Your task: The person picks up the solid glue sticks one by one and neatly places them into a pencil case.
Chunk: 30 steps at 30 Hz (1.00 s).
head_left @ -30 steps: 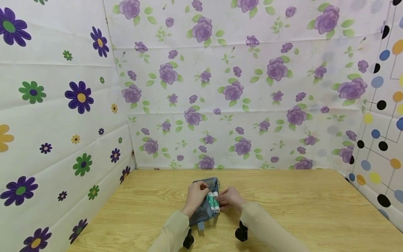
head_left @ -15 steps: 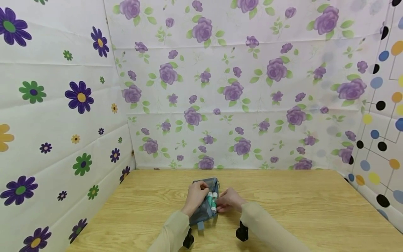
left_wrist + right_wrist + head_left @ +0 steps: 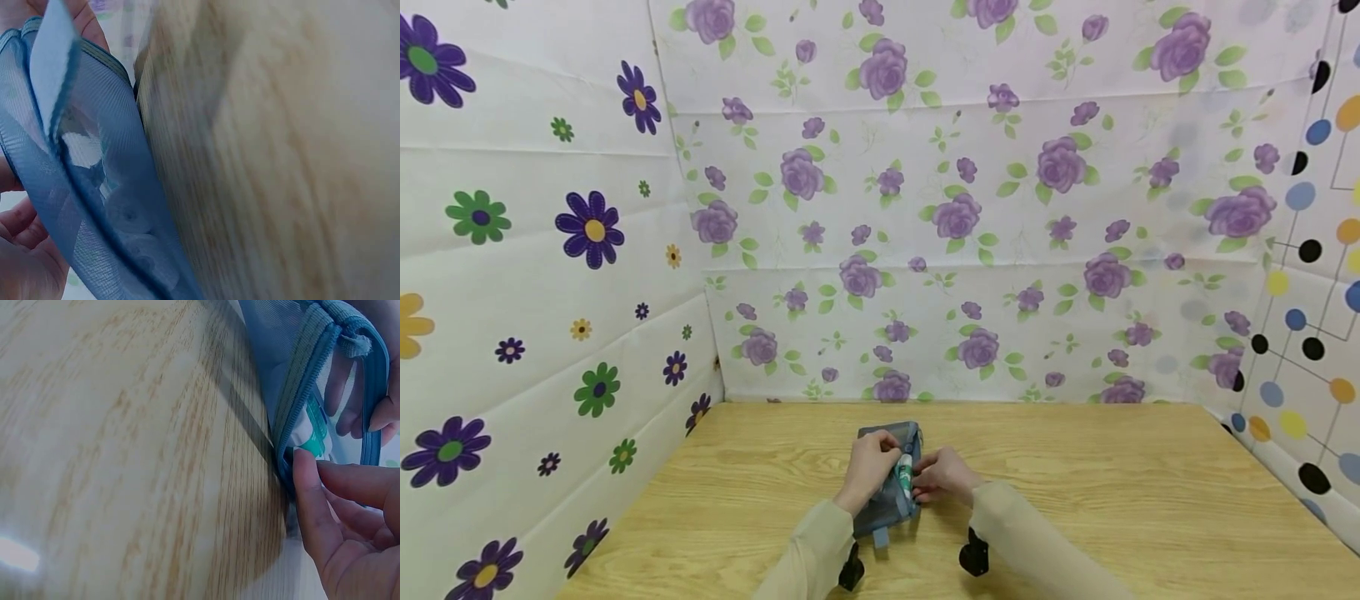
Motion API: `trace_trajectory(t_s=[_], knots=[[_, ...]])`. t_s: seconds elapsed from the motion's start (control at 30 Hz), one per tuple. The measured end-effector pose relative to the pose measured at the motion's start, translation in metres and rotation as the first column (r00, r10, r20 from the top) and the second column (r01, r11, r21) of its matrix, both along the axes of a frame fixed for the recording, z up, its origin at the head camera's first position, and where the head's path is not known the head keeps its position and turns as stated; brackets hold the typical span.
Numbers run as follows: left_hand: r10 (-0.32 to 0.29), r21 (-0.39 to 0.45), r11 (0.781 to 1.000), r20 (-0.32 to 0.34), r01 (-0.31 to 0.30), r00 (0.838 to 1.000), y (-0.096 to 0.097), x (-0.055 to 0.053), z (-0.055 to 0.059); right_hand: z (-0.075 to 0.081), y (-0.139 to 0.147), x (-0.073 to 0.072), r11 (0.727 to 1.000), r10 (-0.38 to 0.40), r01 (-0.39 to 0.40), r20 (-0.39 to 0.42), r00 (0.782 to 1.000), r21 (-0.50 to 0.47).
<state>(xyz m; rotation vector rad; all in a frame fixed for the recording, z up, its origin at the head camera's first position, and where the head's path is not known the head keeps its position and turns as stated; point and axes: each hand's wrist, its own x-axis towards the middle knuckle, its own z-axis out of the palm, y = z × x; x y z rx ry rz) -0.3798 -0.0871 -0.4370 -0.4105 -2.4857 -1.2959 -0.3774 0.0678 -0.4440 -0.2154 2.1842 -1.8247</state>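
Observation:
A blue-grey mesh zip pouch (image 3: 886, 507) lies on the table with its zipped mouth spread apart towards the right. Inside the mouth shows a glue stick (image 3: 906, 473), white at the ends with a green label. Round white ends (image 3: 128, 209) show through the mesh in the left wrist view. My left hand (image 3: 868, 468) grips the pouch's far zip edge, some fingers seen through the mesh in the right wrist view. At the near zip edge (image 3: 299, 394), my right hand (image 3: 353, 531) pinches the lower rim between thumb and fingers, just below the green label.
The wooden table (image 3: 1090, 500) stretches out on both sides of the pouch. Patterned sheets (image 3: 925, 250) hang behind it and at left and right. A fabric tab (image 3: 881, 538) sticks out from the pouch's near end. Black wrist cameras (image 3: 974, 553) hang below both sleeves.
Two glue sticks showed at the mouth earlier; they have slid left into the pouch, and one shows now. My right hand has shifted slightly onto the pouch's edge. The left hand has hardly moved.

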Motion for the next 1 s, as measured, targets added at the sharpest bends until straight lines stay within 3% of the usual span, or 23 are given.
trace_trajectory(t_s=[0.37, 0.67, 1.0], knots=[[-0.005, -0.08, 0.997, 0.07, 0.01, 0.998, 0.003, 0.004, 0.006, 0.0, 0.005, -0.001, 1.0, 0.0, 0.0, 0.001, 1.0, -0.021], [0.005, -0.117, 0.993, 0.063, 0.002, 0.998, 0.003, 0.004, 0.006, -0.001, 0.014, -0.002, 0.998, -0.003, 0.004, 0.008, 1.0, -0.06], [0.008, -0.097, 0.995, 0.084, 0.0, 0.996, 0.003, 0.006, 0.01, 0.005, 0.022, -0.003, 0.999, -0.026, 0.027, 0.015, 1.0, -0.027]])
